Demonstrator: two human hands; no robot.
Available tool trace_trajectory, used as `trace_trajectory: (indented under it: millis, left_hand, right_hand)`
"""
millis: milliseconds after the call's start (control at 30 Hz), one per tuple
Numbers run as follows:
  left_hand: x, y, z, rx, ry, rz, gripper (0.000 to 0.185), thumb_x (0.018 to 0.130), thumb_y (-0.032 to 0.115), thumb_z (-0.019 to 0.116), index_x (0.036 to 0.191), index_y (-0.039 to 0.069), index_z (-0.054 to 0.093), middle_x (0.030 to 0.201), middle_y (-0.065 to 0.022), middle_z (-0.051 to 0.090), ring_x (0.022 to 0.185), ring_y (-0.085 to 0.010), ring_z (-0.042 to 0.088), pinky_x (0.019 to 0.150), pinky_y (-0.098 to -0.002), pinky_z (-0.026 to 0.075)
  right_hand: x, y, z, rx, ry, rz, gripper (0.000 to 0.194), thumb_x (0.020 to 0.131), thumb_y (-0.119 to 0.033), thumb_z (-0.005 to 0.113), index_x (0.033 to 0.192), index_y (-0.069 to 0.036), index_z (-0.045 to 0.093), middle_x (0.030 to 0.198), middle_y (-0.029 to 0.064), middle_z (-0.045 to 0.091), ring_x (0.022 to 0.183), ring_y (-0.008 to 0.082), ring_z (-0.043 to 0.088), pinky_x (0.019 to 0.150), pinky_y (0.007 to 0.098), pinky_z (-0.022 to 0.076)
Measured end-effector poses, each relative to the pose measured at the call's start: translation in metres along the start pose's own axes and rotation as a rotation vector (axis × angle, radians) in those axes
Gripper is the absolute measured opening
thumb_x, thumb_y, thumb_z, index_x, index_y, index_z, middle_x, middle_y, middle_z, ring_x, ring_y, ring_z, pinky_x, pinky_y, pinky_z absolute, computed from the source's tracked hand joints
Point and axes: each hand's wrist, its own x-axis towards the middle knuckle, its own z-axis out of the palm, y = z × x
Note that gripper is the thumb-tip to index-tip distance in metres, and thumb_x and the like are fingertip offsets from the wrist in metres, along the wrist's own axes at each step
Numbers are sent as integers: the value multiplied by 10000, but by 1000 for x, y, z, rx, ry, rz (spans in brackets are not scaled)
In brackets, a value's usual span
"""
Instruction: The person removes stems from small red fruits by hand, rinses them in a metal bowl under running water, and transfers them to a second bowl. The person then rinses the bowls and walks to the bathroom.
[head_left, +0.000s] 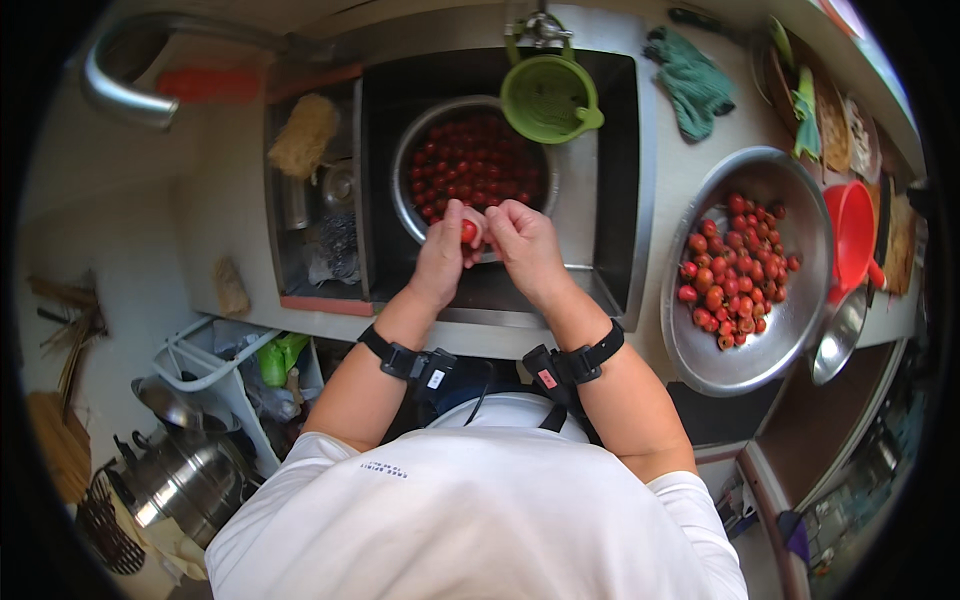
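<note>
My left hand (442, 259) holds one small red fruit (469, 231), likely a hawthorn, between thumb and fingers. Close beside it, my right hand (528, 244) has thumb and forefinger pinched together; whether anything is between them is hidden. Both hands are over the near rim of a round metal basin (405, 202) in the sink. Many red fruits (469, 165) fill that basin. On the counter to the right, a larger metal bowl (750, 375) holds more of the red fruits (739, 262).
A green strainer (551, 97) hangs over the sink's (611, 180) far side. Its left compartment holds a loofah (304, 135) and a steel scourer (339, 244). At right lie a green cloth (690, 82) and a red ladle (850, 232). Pots (187, 476) stand lower left.
</note>
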Motion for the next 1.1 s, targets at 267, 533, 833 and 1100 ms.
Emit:
trace_trajectory:
  millis: [267,533,833,1100]
  left_hand:
    - [11,20,-17,-360,24,-210,211,997,314,564,959,109,598,1040,-65,634,788,-134,572,633,-253,486]
    - [12,7,2,-396,60,-253,148,948,227,558,1028,119,621,1115,-71,655,865,-165,597,754,-298,512]
    - [17,-5,30,-332,154,-249,145,941,246,578,965,116,638,1105,-60,672,902,-169,613,790,-302,524]
    - [27,-9,25,-347,278,-231,114,934,188,602,983,92,639,1061,-60,670,944,-190,624,857,-330,527]
  right_hand:
    - [-115,-82,-66,99,-36,-234,87,941,-114,602,927,-29,608,882,47,628,758,81,612,615,192,430]
    - [-267,-110,-205,427,587,-868,130,885,-166,431,792,-80,402,775,63,456,603,126,359,556,253,336]
    - [-260,41,-354,-250,1606,-377,281,942,-130,495,1149,-3,636,1210,138,600,1102,243,574,999,337,431]
    - [-286,-15,-326,-165,1603,-671,243,1013,-126,462,1064,-22,676,971,14,651,824,72,544,728,215,433]
